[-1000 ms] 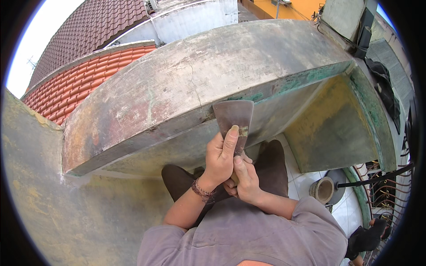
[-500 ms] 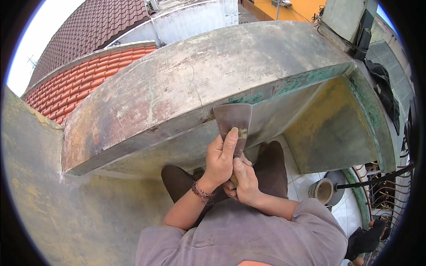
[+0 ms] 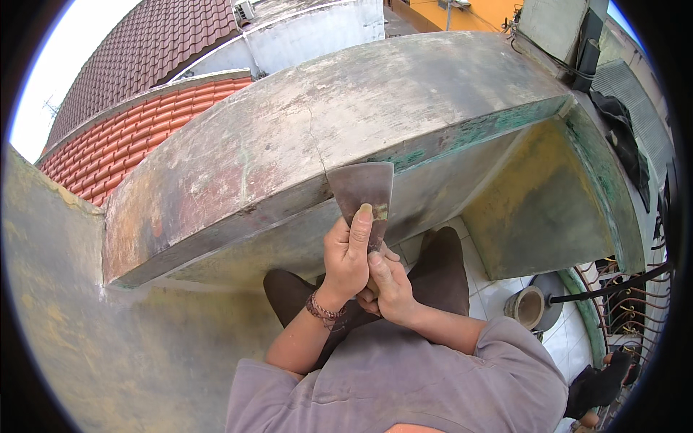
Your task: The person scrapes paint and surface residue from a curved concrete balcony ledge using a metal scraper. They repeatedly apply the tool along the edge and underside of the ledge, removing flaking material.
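A wide metal scraper (image 3: pixel 363 189) with a brownish blade stands upright, its top edge pressed against the front edge of a weathered concrete parapet ledge (image 3: pixel 303 137). My left hand (image 3: pixel 347 252) grips the scraper, the forefinger stretched up along the blade; a beaded bracelet sits on that wrist. Just below and to the right, my right hand (image 3: pixel 390 287) is wrapped around the scraper's handle, which is hidden inside the fingers. The ledge shows flaking green and reddish paint.
A stained wall (image 3: pixel 108 346) rises at the left. A yellowed inner wall (image 3: pixel 534 216) meets the ledge at the right. Below lie a white tiled floor (image 3: pixel 491 296), a small round container (image 3: pixel 525 307) and a metal railing (image 3: pixel 628 303). Red tiled roofs (image 3: pixel 123 137) lie beyond.
The scraper blade has shifted slightly down along the ledge edge with both hands; otherwise little differs.
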The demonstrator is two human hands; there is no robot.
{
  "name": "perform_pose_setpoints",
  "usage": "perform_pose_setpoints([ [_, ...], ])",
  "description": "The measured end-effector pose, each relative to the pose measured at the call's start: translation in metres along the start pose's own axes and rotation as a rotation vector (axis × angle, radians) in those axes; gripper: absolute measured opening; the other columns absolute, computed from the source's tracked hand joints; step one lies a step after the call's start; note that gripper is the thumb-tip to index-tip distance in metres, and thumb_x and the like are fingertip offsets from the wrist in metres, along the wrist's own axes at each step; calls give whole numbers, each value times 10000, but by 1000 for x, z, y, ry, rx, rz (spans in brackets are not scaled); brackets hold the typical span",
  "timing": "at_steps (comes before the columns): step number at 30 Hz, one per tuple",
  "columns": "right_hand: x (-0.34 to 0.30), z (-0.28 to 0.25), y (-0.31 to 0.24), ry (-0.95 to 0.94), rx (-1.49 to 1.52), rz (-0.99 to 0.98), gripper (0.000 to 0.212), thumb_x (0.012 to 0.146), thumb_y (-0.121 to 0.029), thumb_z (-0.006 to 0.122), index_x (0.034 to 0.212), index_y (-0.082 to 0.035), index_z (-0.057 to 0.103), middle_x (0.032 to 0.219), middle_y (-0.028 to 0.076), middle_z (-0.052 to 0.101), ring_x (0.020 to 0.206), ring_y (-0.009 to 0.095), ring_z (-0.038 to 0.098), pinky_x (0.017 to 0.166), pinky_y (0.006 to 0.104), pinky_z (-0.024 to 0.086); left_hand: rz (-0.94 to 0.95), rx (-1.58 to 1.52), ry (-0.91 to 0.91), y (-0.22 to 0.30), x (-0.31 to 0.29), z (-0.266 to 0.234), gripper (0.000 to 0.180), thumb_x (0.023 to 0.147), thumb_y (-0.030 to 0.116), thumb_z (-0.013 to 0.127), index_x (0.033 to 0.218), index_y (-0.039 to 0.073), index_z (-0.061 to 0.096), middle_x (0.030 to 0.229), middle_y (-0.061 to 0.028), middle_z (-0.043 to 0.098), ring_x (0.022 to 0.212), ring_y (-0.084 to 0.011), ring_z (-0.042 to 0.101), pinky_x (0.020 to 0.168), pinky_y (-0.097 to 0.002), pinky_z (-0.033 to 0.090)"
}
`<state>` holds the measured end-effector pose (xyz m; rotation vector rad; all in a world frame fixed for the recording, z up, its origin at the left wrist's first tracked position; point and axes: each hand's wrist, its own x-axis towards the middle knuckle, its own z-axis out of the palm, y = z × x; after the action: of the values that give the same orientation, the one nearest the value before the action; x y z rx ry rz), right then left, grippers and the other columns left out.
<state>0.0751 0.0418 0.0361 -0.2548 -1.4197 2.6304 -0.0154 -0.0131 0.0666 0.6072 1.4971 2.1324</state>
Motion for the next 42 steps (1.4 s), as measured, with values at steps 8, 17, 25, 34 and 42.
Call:
perform_pose_setpoints([
  [8,-27,-42,33,0,110,115,378,1035,-445,320,986,-96,457,611,26,428,399,101,372,353,227,303,113,327,131,-70,-26,4,382,1007,315,523,803,-6,564,663,-38,585,611,-78,497,546,-275,417],
  [17,-11,-29,11,68,75,86,420,1018,-514,294,996,-121,440,600,27,422,378,109,361,328,237,278,110,348,-13,-51,6,7,341,1023,320,474,940,1,560,727,-38,605,572,-98,579,524,-243,462],
  [25,-18,-21,5,109,102,116,424,1017,-520,296,991,-120,436,596,28,415,372,108,351,326,234,279,18,266,6,-38,1,14,364,1014,320,504,877,-1,605,734,-14,623,661,-67,532,582,-254,444],
  [34,-19,-21,0,100,92,106,446,1012,-536,300,971,-115,439,592,29,413,373,111,362,327,236,285,-14,221,-17,-34,6,17,374,1012,335,506,913,-6,623,750,-23,631,667,-70,499,593,-263,433],
  [42,-20,-18,-2,97,112,103,431,1028,-493,285,979,-99,453,598,28,418,383,105,368,331,236,293,-24,250,-24,-34,7,13,381,1012,342,506,904,-7,615,754,-25,630,684,-71,523,607,-253,443],
])
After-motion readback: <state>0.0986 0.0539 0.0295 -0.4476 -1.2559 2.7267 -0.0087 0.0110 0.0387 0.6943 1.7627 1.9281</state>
